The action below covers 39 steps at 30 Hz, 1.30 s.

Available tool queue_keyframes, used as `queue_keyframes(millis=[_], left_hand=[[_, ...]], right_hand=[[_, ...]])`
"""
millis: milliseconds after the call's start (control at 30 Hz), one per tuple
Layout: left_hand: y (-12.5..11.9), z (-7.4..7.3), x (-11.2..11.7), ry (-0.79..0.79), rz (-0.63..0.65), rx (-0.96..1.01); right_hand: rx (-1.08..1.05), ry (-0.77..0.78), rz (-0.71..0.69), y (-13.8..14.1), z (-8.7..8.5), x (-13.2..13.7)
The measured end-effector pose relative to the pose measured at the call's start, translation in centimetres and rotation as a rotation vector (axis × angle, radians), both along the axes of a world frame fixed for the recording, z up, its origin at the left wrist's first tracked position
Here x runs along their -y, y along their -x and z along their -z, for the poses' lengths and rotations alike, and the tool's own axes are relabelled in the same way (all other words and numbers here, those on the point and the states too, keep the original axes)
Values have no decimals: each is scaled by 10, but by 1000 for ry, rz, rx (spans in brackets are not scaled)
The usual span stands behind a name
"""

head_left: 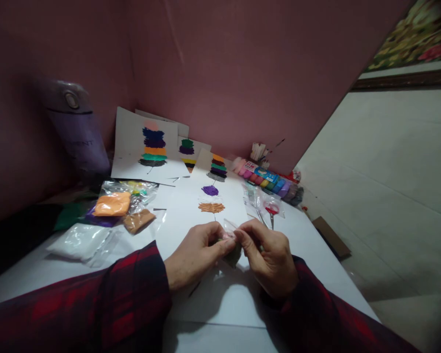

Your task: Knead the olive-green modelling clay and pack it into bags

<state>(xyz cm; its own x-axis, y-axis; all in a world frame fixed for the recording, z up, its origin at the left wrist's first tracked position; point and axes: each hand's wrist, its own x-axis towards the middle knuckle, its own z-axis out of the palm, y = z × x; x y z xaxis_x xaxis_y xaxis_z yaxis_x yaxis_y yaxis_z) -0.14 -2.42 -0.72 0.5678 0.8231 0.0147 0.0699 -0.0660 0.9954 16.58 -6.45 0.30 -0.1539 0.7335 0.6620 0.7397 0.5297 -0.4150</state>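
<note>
My left hand (pixel 202 252) and my right hand (pixel 266 252) meet above the white paper. Both are closed on a small clear plastic bag (pixel 232 256) with something dark green inside. Fingers and thumbs pinch its upper edge, partly hiding it. Just beyond the hands lies a paper sheet (pixel 226 193) with a purple patch, a white patch and an orange-brown ridged patch along a thin drawn line. Higher on this sheet is a stack of coloured bands.
At left lie bags of orange clay (pixel 112 204), brown clay (pixel 138 220) and white clay (pixel 80 242). A lilac bottle (pixel 79 139) stands behind. Striped sheets (pixel 127 147) lean on the wall. At right are red-handled scissors (pixel 272 210), a fork (pixel 251 195) and a multicoloured clay pack (pixel 266 179).
</note>
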Motion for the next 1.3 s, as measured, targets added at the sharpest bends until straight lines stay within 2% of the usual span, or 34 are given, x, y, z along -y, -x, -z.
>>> queue_keyframes(millis=[1033,1300], left_hand=[[0,-1,0,-1,-7,-2],[1,-5,2,1,3,-13]], right_hand=[[0,17,1,0,-2,-1],[14,25,1,-1,-1,-1]])
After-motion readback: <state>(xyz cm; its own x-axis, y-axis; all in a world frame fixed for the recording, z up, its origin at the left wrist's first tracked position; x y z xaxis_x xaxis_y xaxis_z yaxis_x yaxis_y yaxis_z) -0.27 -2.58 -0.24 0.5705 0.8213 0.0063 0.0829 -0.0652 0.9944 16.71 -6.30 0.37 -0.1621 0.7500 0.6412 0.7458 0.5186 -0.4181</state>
